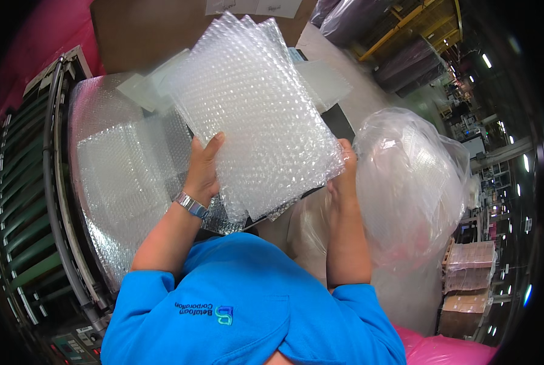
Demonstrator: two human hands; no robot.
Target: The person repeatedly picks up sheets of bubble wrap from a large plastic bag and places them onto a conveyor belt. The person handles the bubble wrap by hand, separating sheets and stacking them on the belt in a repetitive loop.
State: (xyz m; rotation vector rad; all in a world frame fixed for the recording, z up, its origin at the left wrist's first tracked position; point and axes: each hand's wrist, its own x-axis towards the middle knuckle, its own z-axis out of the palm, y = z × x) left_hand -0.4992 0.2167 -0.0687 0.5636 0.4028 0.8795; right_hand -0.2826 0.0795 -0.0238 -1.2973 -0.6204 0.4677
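Note:
A fanned stack of clear bubble wrap sheets (260, 115) is held up in front of me, its far corners spread apart. My left hand (204, 167) grips the stack's left edge with the thumb on top; its other fingers are hidden beneath. At the right corner, my right hand (344, 170) is closed round the edge, partly behind the wrap. More bubble wrap (117, 164) lies to the left, next to my left forearm, which wears a metal watch. Under the held stack, parts of a dark surface (339, 121) show.
A roller conveyor (29, 188) runs along the left. On the right stands a large clear plastic bag (409, 182) full of pale material. A brown board (144, 36) is at the back, and wrapped cartons (469, 264) stand farther right.

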